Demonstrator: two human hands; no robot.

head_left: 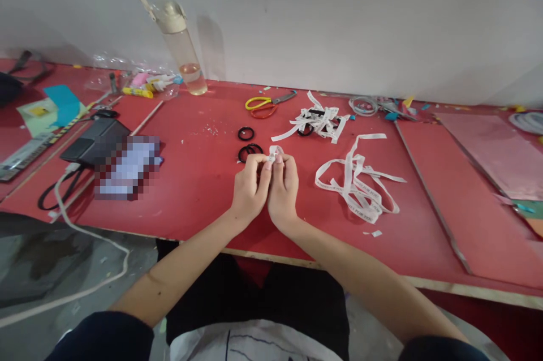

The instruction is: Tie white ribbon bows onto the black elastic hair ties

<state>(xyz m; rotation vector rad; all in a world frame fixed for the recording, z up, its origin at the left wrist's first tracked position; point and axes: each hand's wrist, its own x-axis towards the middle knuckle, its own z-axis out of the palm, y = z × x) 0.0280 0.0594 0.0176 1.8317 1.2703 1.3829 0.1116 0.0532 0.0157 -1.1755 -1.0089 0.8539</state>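
My left hand [249, 188] and my right hand [284, 192] meet over the red table, thumbs side by side. Both are closed in a pinch on a short white ribbon [275, 150], which loops up just above the fingertips. Whether a black ring is also between the fingers is hidden. Just beyond the left hand lie black ring-shaped bands, a single one [246, 133] and overlapping ones [250, 151]. To the right is a tangle of loose white printed ribbon [360, 180]. Behind it sits a heap of black bands with white ribbon [320, 120] tied on.
Yellow-and-red-handled scissors [263, 104] lie behind the bands. A clear water bottle [186, 55] stands near the wall. At left are a blurred phone [129, 168], a black box [95, 140] and a white cable [93, 238]. Flat red boards [470, 197] lie at right.
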